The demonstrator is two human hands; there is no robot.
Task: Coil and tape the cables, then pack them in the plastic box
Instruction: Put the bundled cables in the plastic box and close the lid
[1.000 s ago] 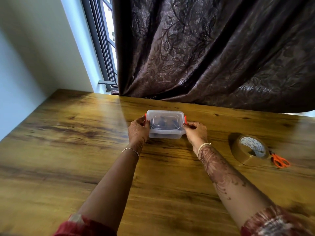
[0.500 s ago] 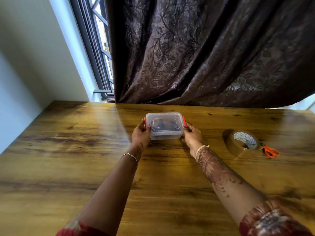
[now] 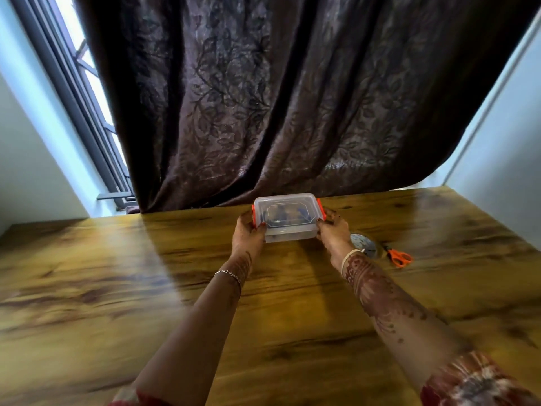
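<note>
Plastic box (image 3: 286, 218), lid on, dark cables inside: looks light, rigid, smooth-walled. Left hand (image 3: 248, 233) & right hand (image 3: 332, 230) clasp its 2 short ends, by orange clips; best hold there, w/ fingers under base.

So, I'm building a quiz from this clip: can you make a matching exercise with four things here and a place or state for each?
Things:
1. plastic box
2. scissors
3. tape roll
4. curtain

Places or states:
A. hangs behind the table's far edge
B. partly hidden behind the right wrist
C. lid on, gripped at its ends by the left hand and right hand
D. lies on the table, furthest right

Pairs: 1-C, 2-D, 3-B, 4-A
</note>
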